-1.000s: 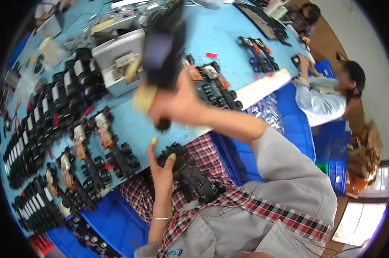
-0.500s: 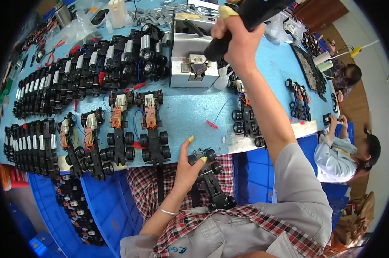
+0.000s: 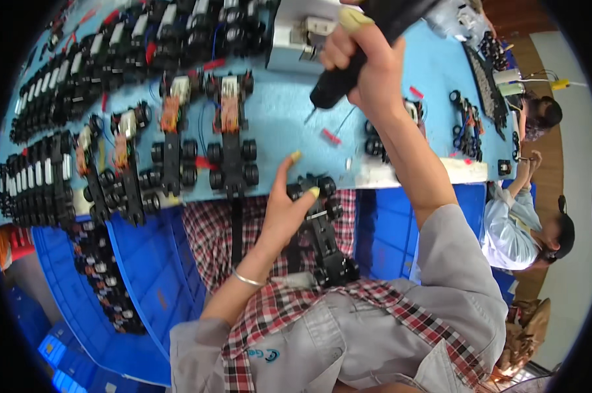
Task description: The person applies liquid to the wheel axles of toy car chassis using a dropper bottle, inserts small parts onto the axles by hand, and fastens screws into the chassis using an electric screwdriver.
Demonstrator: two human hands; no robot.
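My left hand (image 3: 284,213) grips a black toy car chassis (image 3: 323,229) over my lap, just off the table's front edge. Its thumb presses near the wheels at the far end, while the index finger stretches out beside it. Wrapped around a black electric screwdriver (image 3: 338,82), my right hand (image 3: 377,72) is raised above the table. The thin bit points down and left, apart from the chassis. Yellow covers show on fingertips of both hands. On the table below the bit lies a red connector (image 3: 331,136) with a wire.
Several chassis with orange circuit boards (image 3: 230,112) stand left along the table edge, before rows of black chassis (image 3: 80,85). A white machine (image 3: 292,49) stands at the back. Blue crates (image 3: 158,288) sit below the table. At the right, another person (image 3: 521,226) works.
The view has tipped downward, so the table sits higher in the picture. The screwdriver has come from in front of the white machine toward me. My left hand keeps hold of the chassis.
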